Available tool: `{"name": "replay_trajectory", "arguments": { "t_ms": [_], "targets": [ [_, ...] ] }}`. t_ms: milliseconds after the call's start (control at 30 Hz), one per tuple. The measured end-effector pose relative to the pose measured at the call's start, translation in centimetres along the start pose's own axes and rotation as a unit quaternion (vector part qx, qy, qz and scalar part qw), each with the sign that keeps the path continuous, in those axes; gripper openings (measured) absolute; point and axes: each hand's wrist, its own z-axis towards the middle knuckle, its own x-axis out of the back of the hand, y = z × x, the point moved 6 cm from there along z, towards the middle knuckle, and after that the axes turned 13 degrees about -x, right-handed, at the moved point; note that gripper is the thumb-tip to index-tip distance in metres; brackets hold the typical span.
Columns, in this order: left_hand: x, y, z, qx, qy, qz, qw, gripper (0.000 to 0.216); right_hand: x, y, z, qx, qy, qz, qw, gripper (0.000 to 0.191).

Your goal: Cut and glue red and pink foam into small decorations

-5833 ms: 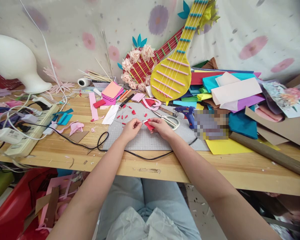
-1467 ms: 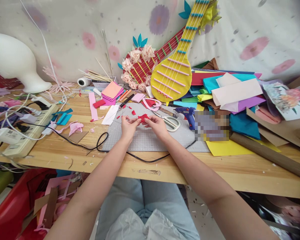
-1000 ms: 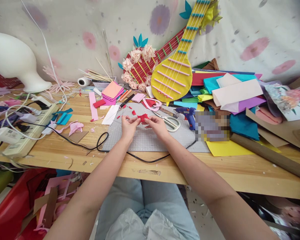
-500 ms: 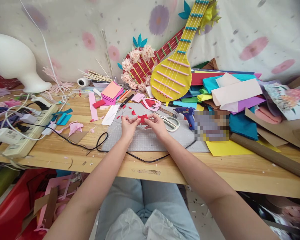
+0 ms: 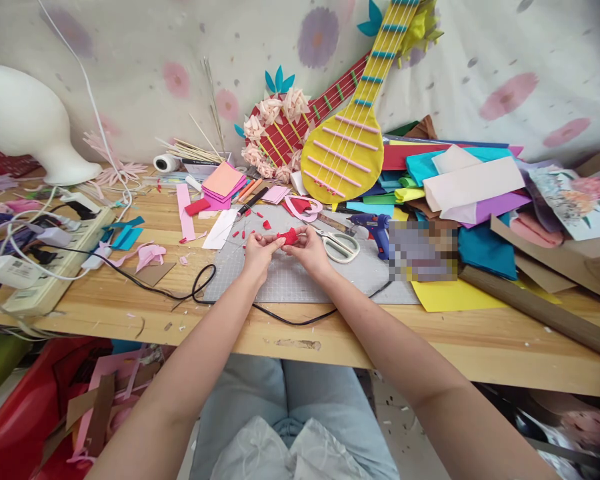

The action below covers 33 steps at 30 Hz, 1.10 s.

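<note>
Between my fingertips is a small piece of red crepe paper (image 5: pixel 289 237), with a wrinkled surface. My left hand (image 5: pixel 259 255) pinches its left end. My right hand (image 5: pixel 310 251) pinches the right end, so both hands are closed on the same piece. They are held over a grey cutting mat (image 5: pixel 290 287). Small red scraps (image 5: pixel 267 225) lie on the mat just beyond my left hand. Scissors (image 5: pixel 341 247) with pale handles rest right of my right hand, and a blue glue gun (image 5: pixel 377 233) is farther right.
A yellow toy lute (image 5: pixel 343 160) and a red flowered one lean at the back. Folded coloured paper (image 5: pixel 473 187) is heaped on the right. A power strip (image 5: pixel 63 260) with tangled cords stands left. A black cable (image 5: pixel 300 323) crosses below my forearms.
My hands have drawn slightly closer together and shifted the fingers on the red piece. It now looks more gathered and tilted. Nothing else on the table has moved.
</note>
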Motion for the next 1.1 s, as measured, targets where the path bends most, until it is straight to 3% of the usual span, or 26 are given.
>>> {"name": "replay_trajectory", "arguments": {
  "t_ms": [433,600,867,967,1100],
  "targets": [
    [0.2,0.8,0.1,0.006,0.004,0.031,0.999,0.051,0.2,-0.2,-0.2,-0.021,0.007,-0.02,1.0,0.049],
    [0.2,1.6,0.3,-0.079,0.0,0.066,0.995,0.05,0.0,0.0,-0.1,-0.034,-0.002,-0.015,0.999,0.049],
    [-0.8,4.0,-1.2,-0.221,-0.066,0.189,0.954,0.036,0.3,0.0,-0.4,-0.077,-0.018,0.05,0.996,0.055],
    [-1.0,4.1,-1.6,-0.202,-0.082,0.175,0.96,0.034,0.6,0.0,-0.5,-0.082,-0.016,0.063,0.995,0.055],
    [-0.4,3.3,-1.0,-0.157,-0.04,0.131,0.978,0.038,0.7,-0.1,-0.6,-0.079,-0.01,0.05,0.996,0.054]
  ]
}}
